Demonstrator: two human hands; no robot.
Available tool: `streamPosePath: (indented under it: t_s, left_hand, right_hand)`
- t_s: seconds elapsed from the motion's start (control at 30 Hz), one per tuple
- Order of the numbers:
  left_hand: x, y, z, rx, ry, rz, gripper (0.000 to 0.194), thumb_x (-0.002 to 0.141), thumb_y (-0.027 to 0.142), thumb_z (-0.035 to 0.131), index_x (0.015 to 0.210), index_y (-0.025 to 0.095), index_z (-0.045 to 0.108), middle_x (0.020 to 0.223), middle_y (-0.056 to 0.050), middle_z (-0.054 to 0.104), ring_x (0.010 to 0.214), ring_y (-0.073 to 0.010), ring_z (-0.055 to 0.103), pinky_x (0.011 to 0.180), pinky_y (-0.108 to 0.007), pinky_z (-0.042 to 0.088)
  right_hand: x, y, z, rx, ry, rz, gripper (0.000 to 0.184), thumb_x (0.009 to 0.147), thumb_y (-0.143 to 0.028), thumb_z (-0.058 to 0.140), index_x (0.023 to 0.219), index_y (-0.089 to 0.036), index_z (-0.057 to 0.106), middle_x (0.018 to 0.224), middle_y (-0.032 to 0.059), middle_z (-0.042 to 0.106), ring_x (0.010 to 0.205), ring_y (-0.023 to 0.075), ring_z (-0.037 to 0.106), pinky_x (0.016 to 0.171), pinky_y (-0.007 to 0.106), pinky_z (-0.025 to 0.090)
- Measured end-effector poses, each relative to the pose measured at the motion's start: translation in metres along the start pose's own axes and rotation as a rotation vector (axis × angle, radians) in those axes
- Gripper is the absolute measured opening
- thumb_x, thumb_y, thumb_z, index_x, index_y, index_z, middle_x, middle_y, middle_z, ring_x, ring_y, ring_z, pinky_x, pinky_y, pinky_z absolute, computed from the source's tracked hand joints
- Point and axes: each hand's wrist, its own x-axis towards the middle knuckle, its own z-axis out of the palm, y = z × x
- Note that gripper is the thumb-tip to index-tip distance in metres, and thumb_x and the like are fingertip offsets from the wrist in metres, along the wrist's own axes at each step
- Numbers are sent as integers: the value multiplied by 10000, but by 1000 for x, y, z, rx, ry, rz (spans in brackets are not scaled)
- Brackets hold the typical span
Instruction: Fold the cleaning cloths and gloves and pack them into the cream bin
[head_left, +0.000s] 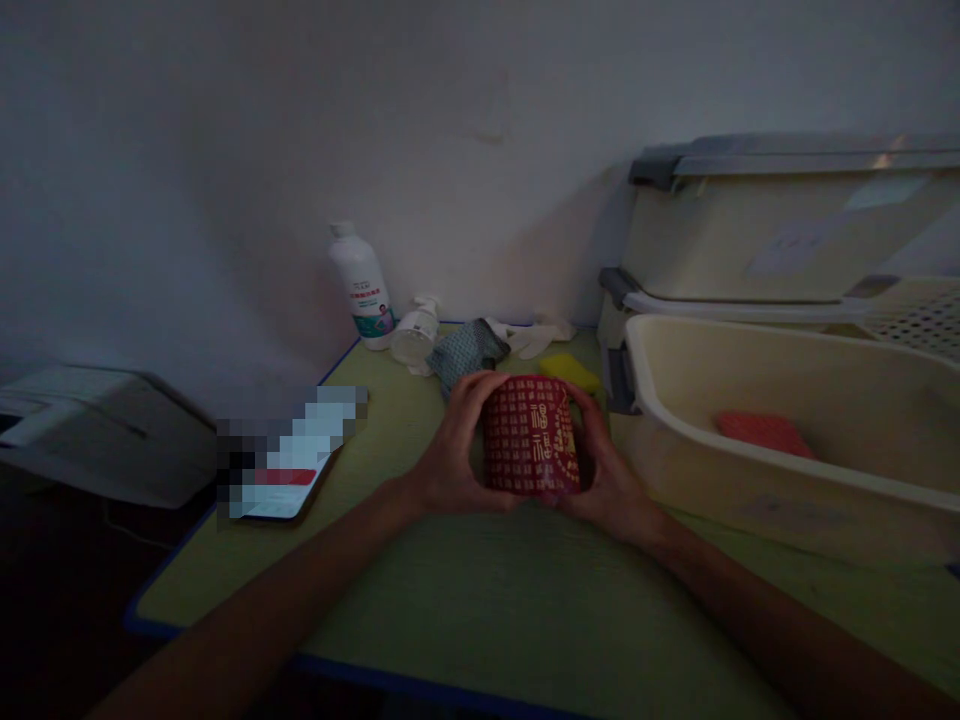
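Between my two hands is a dark red cylindrical container (531, 435) with gold Chinese characters over its side. My left hand (456, 450) grips its left side, thumb along the bottom edge and fingers over the top edge. On the opposite side, my right hand (609, 475) wraps round it the same way. The container is above the green tabletop (450, 600); whether its base touches the table I cannot tell. Just behind it lie a yellow cloth or sponge (568, 372) and a grey-blue patterned cloth (469, 352).
At the back left stand a white bottle (361, 285) and a clear pump bottle (415, 335). A phone-like device (289, 475), partly blurred, rests on the left. To the right are a cream basin (750, 480) holding a red item (763, 432) and stacked lidded boxes (750, 240).
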Motion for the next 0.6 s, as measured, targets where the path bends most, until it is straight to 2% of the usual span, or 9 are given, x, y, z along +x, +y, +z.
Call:
streamPosePath:
  t_s: [0.1,0.17,0.33,0.43,0.5,0.6]
  left_hand:
    - [1,1,-3,28,-16,4,1014,500,517,761,1362,296,275,1237,-94,354,1156,-336,393,980,-547,368]
    - [1,0,-4,38,-44,-14,1029,512,516,764,1380,305,254,1252,-97,347,1176,-342,383,988,-555,362]
    - [0,-6,-1,-16,-69,-17,1187,489,568,777,1430,302,104,1388,-131,257,1290,-369,297,1032,-568,322]
    - [-2,-9,2,-66,-79,-52,1196,529,533,777,1437,286,39,1456,-148,189,1339,-367,243,1060,-570,284]
    - [-4,-9,3,-89,-71,-84,1146,566,505,766,1435,272,56,1466,-158,187,1348,-361,239,1066,-565,277]
    - [-4,-7,5,-117,-15,-119,1084,555,501,770,1408,251,150,1411,-161,297,1304,-345,330,1051,-535,324]
  right_hand:
    - [0,-1,-1,88,-80,71,1200,514,-365,837,1389,-370,17,1476,107,211,1264,285,405,981,490,408]
    - [0,1,-1,139,-88,112,1218,524,-384,829,1400,-368,-16,1474,111,220,1259,284,410,997,503,385]
    - [-1,3,2,273,28,119,1126,555,-343,800,1403,-383,60,1446,83,296,1241,280,424,1034,509,340]
    - [-2,0,2,371,22,118,1076,574,-324,762,1406,-386,83,1445,60,310,1249,270,417,1053,498,322]
    - [-3,-1,2,384,-9,122,1023,587,-325,734,1407,-377,124,1428,54,343,1241,268,426,1048,497,331]
    - [-3,-2,-1,371,-51,125,968,594,-334,710,1403,-359,179,1408,54,379,1239,271,428,1033,496,354]
